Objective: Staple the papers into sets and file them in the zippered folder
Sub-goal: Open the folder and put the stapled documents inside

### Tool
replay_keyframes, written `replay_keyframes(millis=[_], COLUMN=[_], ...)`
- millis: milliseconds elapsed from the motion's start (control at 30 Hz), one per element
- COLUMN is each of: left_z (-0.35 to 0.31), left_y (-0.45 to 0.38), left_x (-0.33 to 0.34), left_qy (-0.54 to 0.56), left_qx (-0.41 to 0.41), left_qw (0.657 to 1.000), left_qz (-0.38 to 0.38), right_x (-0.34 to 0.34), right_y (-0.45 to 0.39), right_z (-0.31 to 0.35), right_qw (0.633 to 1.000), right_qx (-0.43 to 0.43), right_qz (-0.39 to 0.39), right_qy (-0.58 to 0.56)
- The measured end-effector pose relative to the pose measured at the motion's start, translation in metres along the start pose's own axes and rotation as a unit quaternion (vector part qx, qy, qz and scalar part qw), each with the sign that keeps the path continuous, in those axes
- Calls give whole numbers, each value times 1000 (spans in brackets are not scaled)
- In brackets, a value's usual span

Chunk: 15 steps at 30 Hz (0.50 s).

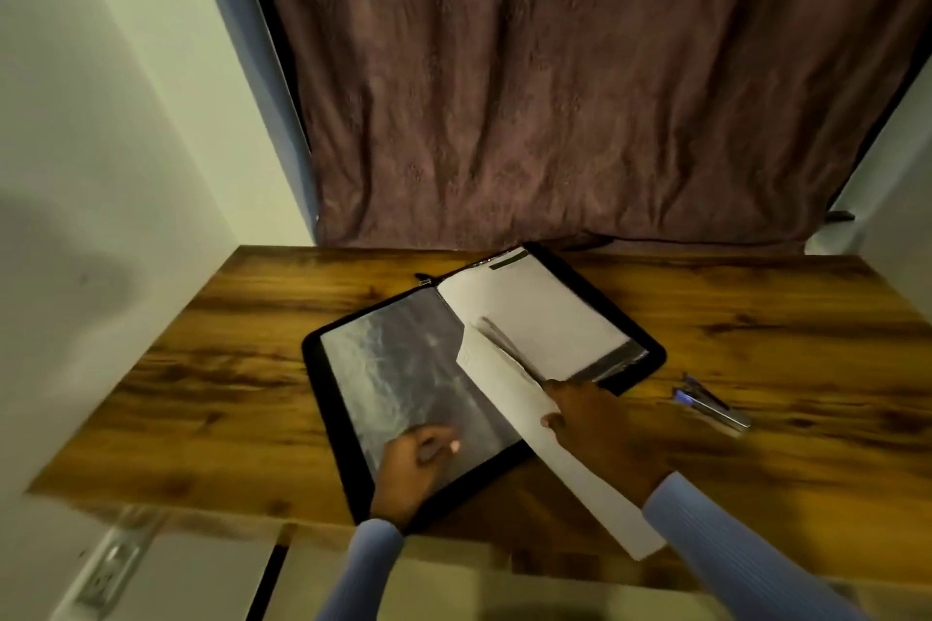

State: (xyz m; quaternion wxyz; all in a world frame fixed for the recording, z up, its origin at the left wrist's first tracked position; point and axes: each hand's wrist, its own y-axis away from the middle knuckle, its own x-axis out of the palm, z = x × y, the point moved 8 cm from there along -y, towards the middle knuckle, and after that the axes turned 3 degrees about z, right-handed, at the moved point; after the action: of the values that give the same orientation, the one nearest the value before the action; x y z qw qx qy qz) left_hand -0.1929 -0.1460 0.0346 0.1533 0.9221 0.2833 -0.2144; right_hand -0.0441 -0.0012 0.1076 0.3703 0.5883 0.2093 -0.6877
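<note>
Two bare hands, two pale blue sleeves in shot.
Both forearms wear long, close-fitting sleeves of light blue ribbed knit, fine ribs running lengthwise, ending snug at the wrists; the left hand (pixel 408 469) and right hand (pixel 595 424) are uncovered, with no rings, watch or gloves showing.

We have 1 head view, wide-angle, looking forward and down from close above the worktop (pixel 212 398), toward the curtain (pixel 580 91) behind it.
</note>
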Motion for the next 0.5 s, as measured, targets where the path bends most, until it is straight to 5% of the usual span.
replay_keyframes(millis=[133, 500], left_z=[36, 19], left_y=[5, 4], left_x=[-10, -14], left_qy=[-222, -375], left_qx=[-11, 20], left_qw=[974, 926], left_qz=[34, 23], right_x=[8, 17], right_y=[15, 36], right_z=[3, -5], right_qw=[1000, 996], right_qx=[-9, -41], right_qz=[6, -45], right_qy=[22, 62])
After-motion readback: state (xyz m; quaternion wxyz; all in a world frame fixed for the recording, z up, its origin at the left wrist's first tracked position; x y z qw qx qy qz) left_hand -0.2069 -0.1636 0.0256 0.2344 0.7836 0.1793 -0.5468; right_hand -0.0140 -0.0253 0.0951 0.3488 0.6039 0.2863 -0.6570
